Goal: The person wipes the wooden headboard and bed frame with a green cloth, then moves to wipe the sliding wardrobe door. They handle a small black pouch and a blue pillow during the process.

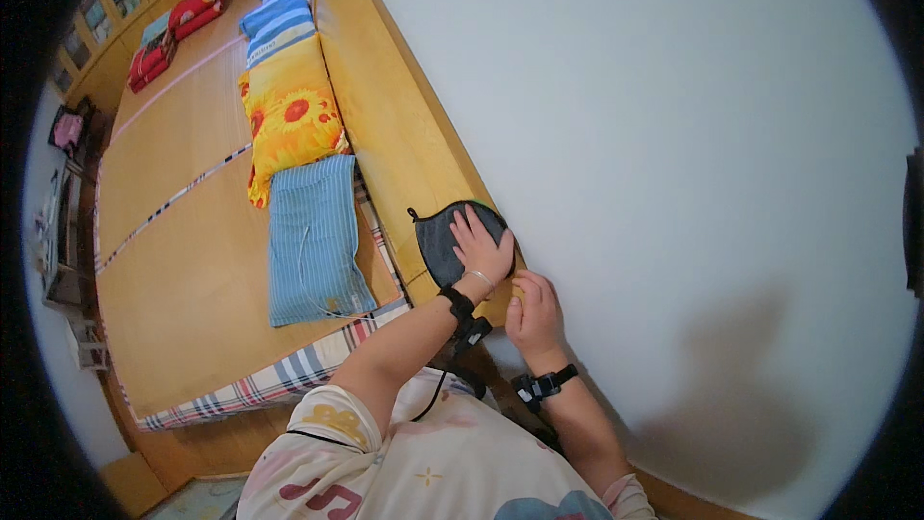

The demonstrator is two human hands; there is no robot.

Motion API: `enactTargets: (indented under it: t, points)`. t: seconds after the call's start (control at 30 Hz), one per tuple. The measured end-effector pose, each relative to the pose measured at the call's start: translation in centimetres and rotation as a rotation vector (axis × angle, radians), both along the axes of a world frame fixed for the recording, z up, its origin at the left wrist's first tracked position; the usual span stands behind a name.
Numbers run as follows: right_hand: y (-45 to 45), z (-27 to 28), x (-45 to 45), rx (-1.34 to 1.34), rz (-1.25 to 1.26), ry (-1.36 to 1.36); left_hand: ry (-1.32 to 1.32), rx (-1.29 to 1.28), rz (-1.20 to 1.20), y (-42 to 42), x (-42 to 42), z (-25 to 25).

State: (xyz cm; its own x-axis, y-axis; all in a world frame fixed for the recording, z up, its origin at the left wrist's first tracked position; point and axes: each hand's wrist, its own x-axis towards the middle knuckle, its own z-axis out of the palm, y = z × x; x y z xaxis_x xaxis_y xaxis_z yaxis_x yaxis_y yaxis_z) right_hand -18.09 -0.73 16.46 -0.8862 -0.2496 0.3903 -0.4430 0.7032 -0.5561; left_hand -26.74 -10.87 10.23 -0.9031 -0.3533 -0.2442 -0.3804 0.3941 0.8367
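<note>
A dark grey cloth [438, 249] with black edging and a small hanging loop lies on the top of the wooden headboard [375, 97]. My left hand [482, 249] rests flat on it, palm down, fingers apart and pointing away from me. Just to the right, my right hand [534, 310] is beside the headboard's near corner, close to the wall, with its fingers bent; whether they touch the wood is hard to tell. Nothing shows in it. Both wrists wear black straps with small devices.
Left of the headboard is a bed with a tan mat [195, 289], a blue striped pillow [314, 245], a sunflower pillow [296, 112] and folded red bedding [196, 12]. The white wall [650, 159] rises close on the right. A thin white cord [307, 282] lies over the blue pillow.
</note>
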Motion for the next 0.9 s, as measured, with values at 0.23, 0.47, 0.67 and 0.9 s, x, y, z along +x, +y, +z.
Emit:
enactTargets:
  t: [0.23, 0.47, 0.67, 0.9]
  points:
    - [-5.0, -0.3, -6.9, 0.073, 0.101, 0.032, -0.03, 0.003, 0.074, -5.7, -9.7, -0.1]
    - [-11.0, -1.3, -15.1, 0.259, 0.109, -0.038, -0.063, 0.048, 0.047, -11.9, -18.3, -0.1]
    - [-14.4, -2.6, -21.6, 0.396, 0.12, -0.133, -0.099, 0.054, 0.027, -16.4, -24.4, -0.4]
    - [-15.6, -4.6, -24.3, 0.517, 0.108, -0.153, -0.048, 0.04, 0.059, -20.1, -30.1, -1.7]
